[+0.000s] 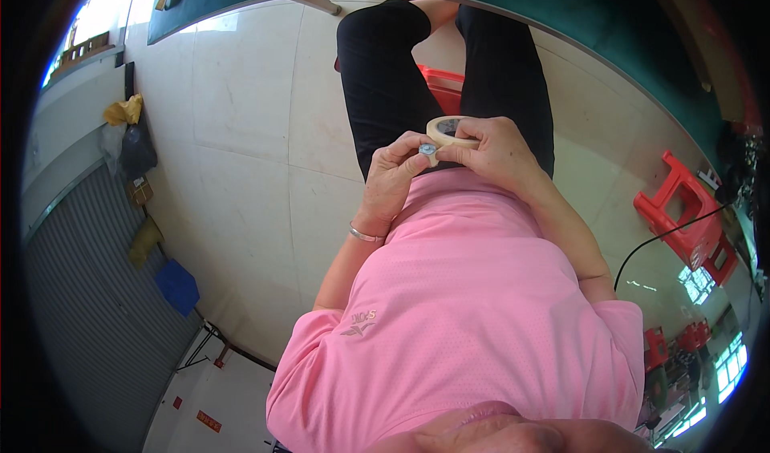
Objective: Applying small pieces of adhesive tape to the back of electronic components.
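Item 1: roll of tape [449, 127], beige, ring-shaped, open centre facing up. Location: in front of the person's waist, above the lap, between both hands and against the hem of the pink shirt [473, 293].

Item 2: right hand [496, 150]. Closed around the right side of the roll, fingers curled over its outer rim, thumb toward the left hand. The roll is held in this grip.

Item 3: left hand [395, 172]. Fingers bunched, thumb and forefinger pinched on a small round bluish-white object [427, 148] at the near-left edge of the roll. Whether this piece is fixed to the tape cannot be told. The 2 hands touch at the fingertips.

Item 4: thin silver bangle [363, 235] on the left wrist.

Item 5: black trousers [385, 76], 2 legs running toward the top of the view, person seated.

Item 6: red plastic seat [443, 88], visible between the legs.

Item 7: red plastic stool [683, 212], well apart to the right on the pale tiled floor [241, 132], with a black cable [650, 244] lying beside it.

Item 8: blue flat object [178, 286], a dark bag [138, 152] and a yellow bundle [122, 111], along the left wall by the grey roller shutter [96, 293].
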